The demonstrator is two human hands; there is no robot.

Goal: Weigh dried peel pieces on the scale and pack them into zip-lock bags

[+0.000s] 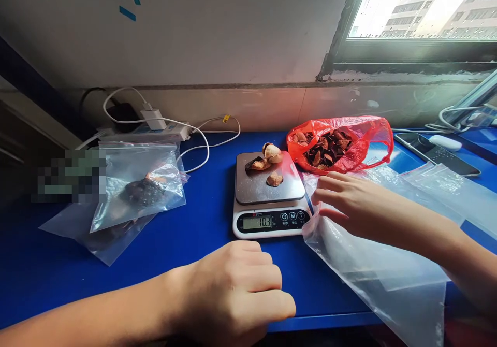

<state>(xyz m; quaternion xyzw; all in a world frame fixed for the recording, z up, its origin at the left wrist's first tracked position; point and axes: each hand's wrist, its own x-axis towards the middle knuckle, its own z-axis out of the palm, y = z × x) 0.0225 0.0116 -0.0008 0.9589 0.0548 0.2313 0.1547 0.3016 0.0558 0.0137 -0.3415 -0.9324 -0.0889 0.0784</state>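
A small white scale [248, 194] sits on a blue desk [212, 197]. On its shiny metal plate lie a few dried brown pieces [273, 153]. Two are close together near the back, and a small one lies nearer the front. The little screen [258, 222] shows numbers that look like 10.3.

The left hand [243, 287] is in front of the scale, near the front edge of the desk. Its back is up and its fingers are curled in. I cannot tell if it holds anything. The right hand [341, 202] is just right of the scale, with bent fingers on a big clear bag [388, 254]. I cannot tell if it is pinching the bag. The clear bag hangs down over the desk's front edge.

Behind the right hand is an open red bag [367, 150] with lots of dark brown bits [330, 147] inside. Further right is a flat black phone [438, 155] with a little white case [445, 142]. Over on the left, clear bags with dark lumps inside [116, 163] lie on top of each other. Behind them are a power strip [174, 131] and a white cord [205, 155].
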